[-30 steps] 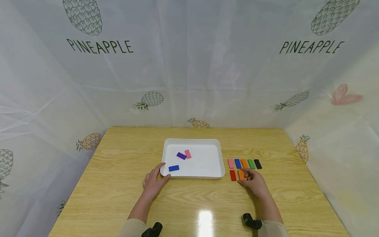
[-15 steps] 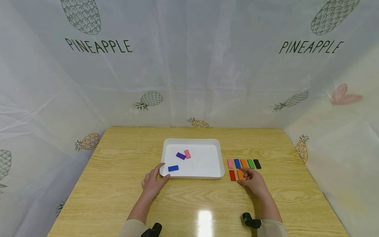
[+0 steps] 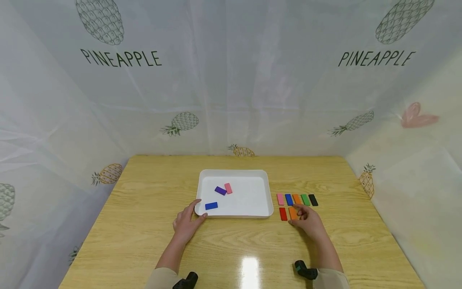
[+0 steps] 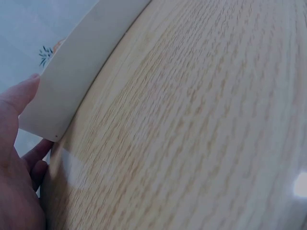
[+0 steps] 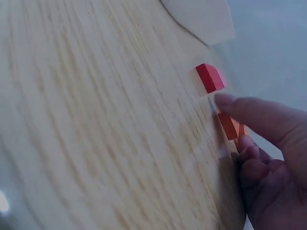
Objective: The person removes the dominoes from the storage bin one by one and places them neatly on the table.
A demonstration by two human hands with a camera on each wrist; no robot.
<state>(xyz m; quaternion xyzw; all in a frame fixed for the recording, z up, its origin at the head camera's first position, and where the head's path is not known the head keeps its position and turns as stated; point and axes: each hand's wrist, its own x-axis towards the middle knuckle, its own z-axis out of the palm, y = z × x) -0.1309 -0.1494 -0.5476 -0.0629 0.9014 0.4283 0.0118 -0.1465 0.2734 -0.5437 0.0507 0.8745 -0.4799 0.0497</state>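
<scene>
Ten Small Blocks, One White Tray, Both My Hands Busy

I counted ten blocks. Three lay in the white tray (image 3: 249, 198): a purple block (image 3: 220, 190) and a pink block (image 3: 228, 188) close together, and a blue block (image 3: 211, 206) nearer my left hand (image 3: 185, 224). The other seven lay on the table (image 3: 126, 224) to the right of the tray. Five made the far row: pink (image 3: 280, 199), blue (image 3: 288, 199), orange (image 3: 296, 198), green (image 3: 305, 200) and black (image 3: 313, 200). Two made the near row, a red block (image 3: 283, 214) and the near orange block (image 3: 292, 214).

My right hand (image 3: 311, 224) pinched that near orange block end to end, thumb at the near end and a finger at the far one. My left hand gripped the tray's near left corner, thumb on the front wall.

A black device (image 3: 304, 269) sat at each wrist, and a pale cloth (image 3: 231, 80) printed with pineapples hung around the table.

My curled fingers covered the right edge of the near orange block. From the left wrist, the tray's wall hid the blocks inside; from the right, the far row was mostly lost behind the near one and my thumb, and only a corner of the tray showed.
</scene>
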